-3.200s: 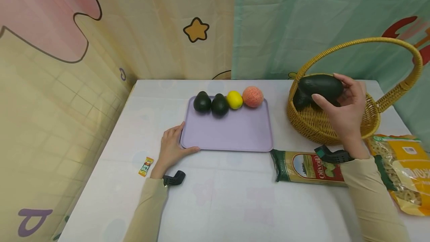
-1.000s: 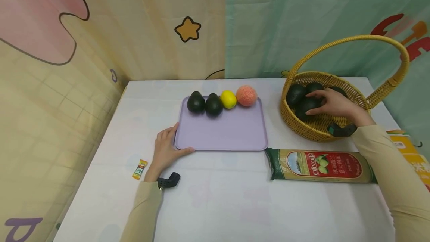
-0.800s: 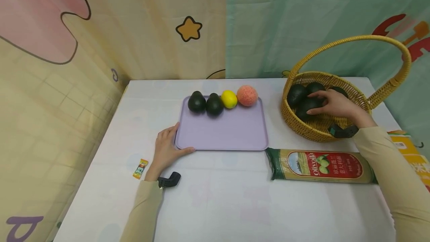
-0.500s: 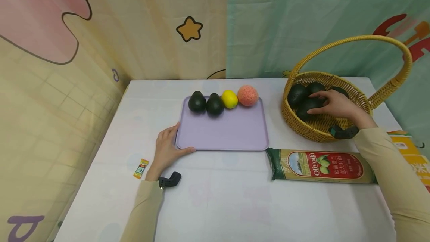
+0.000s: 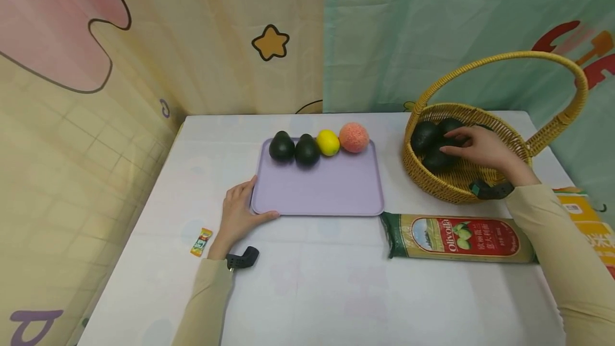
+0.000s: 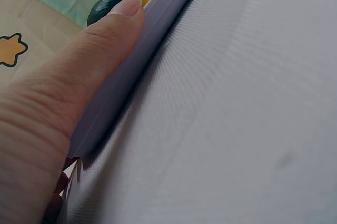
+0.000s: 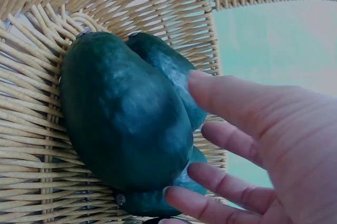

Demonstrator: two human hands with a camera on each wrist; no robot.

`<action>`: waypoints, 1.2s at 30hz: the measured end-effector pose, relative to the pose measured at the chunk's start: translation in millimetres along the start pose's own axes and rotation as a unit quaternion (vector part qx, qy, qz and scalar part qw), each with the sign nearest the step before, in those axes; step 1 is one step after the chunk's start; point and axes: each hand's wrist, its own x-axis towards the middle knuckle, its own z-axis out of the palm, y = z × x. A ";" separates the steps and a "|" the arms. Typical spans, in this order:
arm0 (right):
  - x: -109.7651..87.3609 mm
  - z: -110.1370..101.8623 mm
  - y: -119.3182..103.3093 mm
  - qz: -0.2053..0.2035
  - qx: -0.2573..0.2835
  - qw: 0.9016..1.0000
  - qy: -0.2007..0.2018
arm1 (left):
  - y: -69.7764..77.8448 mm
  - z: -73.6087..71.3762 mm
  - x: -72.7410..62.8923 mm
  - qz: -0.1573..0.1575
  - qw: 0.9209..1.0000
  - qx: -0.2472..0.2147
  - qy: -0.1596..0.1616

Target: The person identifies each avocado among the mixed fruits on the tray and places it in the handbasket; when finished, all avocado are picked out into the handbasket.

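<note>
- Left hand (image 5: 235, 215) rests at the near left corner of the tray (image 5: 317, 191), thumb straight along the near rim, fingers at the side; it seems to steady rather than lift.
- Right hand (image 5: 485, 148) is inside the basket (image 5: 430, 179), back upward, thumb and fingers parted and grasping nothing.
- Its fingertips lie just beside the front avocado (image 5: 438, 160); contact is hard to tell. Other avocados (image 5: 425, 136) lie around that one.
- Step in hand, as I judge it: placing or picking avocados at the basket; the pose fits either.
- Next move: if picking, close around the front avocado; if leaving, rise clear of the handle (image 5: 509, 56).
- Along the tray's far edge: two avocados (image 5: 281, 147), a lemon (image 5: 328, 142) and a pink fruit (image 5: 354, 137).
</note>
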 end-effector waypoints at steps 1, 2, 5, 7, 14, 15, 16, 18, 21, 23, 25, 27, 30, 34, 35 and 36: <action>-0.6 -0.1 -0.1 0.002 0.002 1.000 0.005 | -0.1 0.2 0.1 0.000 1.000 0.000 0.000; -1.5 -0.3 -0.7 0.003 0.006 1.000 0.010 | -0.3 0.6 0.3 0.001 1.000 0.000 0.000; -5.7 -0.7 -4.8 0.004 0.021 0.999 0.035 | -0.4 1.5 0.8 0.003 1.000 0.001 -0.001; -8.9 -0.7 -7.9 0.002 0.032 0.998 0.055 | -0.1 1.7 0.9 0.003 1.000 0.000 -0.001; -19.4 2.7 -18.8 -0.023 0.063 0.987 0.146 | -0.8 2.3 0.3 0.001 1.000 0.002 -0.002; -20.9 3.7 -20.0 -0.028 0.071 0.984 0.161 | -0.9 2.2 0.3 0.001 1.000 0.003 -0.003; -22.2 4.9 -21.7 -0.034 0.079 0.980 0.178 | -0.9 2.1 0.2 0.001 1.000 0.003 -0.003; -24.9 7.1 -25.1 -0.043 0.096 0.972 0.210 | -1.3 2.1 -0.1 0.000 1.000 0.004 -0.003; -28.1 10.3 -31.6 -0.068 0.120 0.955 0.261 | -0.8 1.5 -0.3 -0.001 1.000 0.004 -0.004; -29.0 12.5 -36.4 -0.091 0.130 0.943 0.291 | -0.6 1.1 -0.5 -0.003 1.000 0.003 -0.005; -29.3 14.2 -42.0 -0.117 0.134 0.931 0.318 | 0.0 0.5 -0.3 -0.003 1.000 0.002 -0.005; -31.8 14.1 -54.4 -0.145 0.143 0.919 0.337 | 0.6 0.0 -0.3 -0.003 1.000 0.001 -0.004; -37.0 12.9 -78.2 -0.182 0.159 0.903 0.355 | 0.3 0.5 0.0 -0.001 1.000 0.002 -0.003; -40.1 13.5 -105.1 -0.228 0.169 0.888 0.361 | 0.1 0.4 0.0 0.001 1.000 0.004 -0.001; -39.5 14.6 -109.6 -0.238 0.167 0.887 0.360 | 0.0 0.3 0.0 0.001 1.000 0.005 -0.001; -38.9 15.8 -113.1 -0.248 0.162 0.886 0.357 | 0.1 0.0 0.0 0.001 1.000 0.005 0.000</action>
